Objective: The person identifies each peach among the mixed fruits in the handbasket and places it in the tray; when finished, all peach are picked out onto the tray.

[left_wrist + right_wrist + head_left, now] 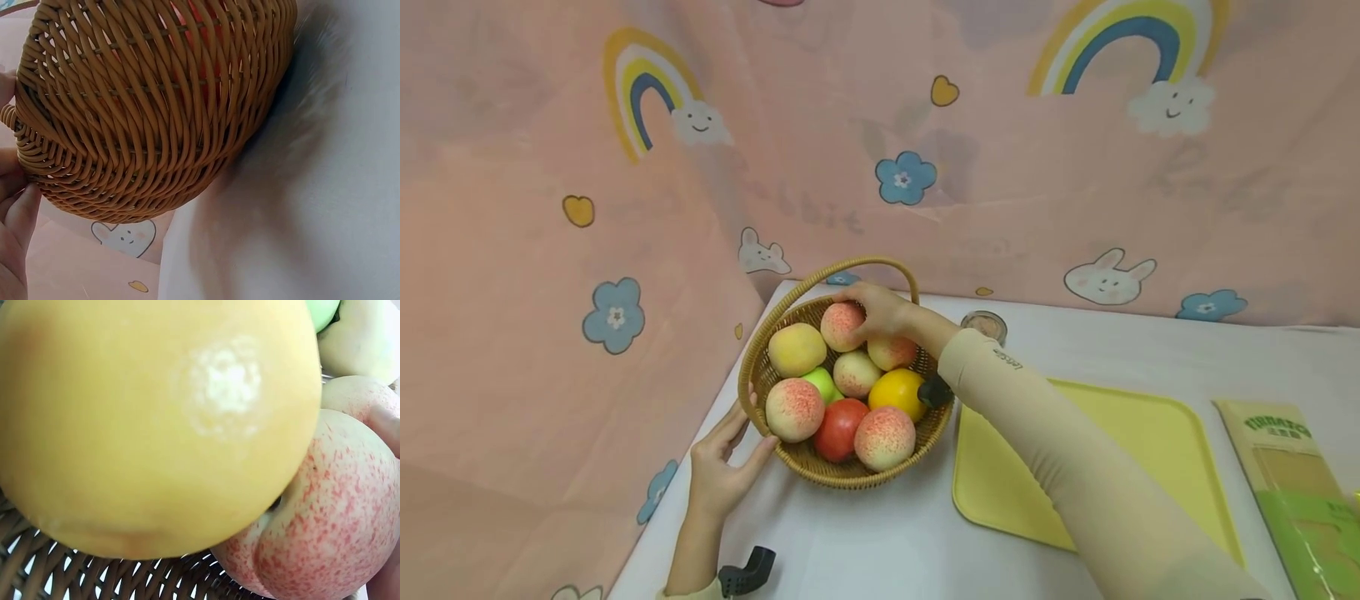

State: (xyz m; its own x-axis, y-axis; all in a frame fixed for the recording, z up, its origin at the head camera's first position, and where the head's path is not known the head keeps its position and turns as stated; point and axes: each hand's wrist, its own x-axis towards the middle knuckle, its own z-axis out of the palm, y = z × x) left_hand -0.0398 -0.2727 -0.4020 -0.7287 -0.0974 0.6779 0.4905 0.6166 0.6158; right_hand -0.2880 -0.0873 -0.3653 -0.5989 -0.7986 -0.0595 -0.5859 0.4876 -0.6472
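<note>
Pinched a round, red-speckled peach (839, 326) with fingers of the right hand (883, 311), far inside the round brown wicker basket (850, 482); gripped the basket's left side with fingers of the left hand (718, 471)!

A white table (880, 542) bears a basket (850, 482), tray (1150, 429), round container (985, 322) and packet (1292, 479).

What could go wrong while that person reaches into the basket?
The round, pink-speckled peach in the right-hand fingers lies close to other fruit, so lifting it might dislodge some. The left-hand fingers hold the round brown wicker basket at one side; an uneven tug could tip it. The small black right-wrist camera sits beside a glossy round yellow fruit and may knock it.
</note>
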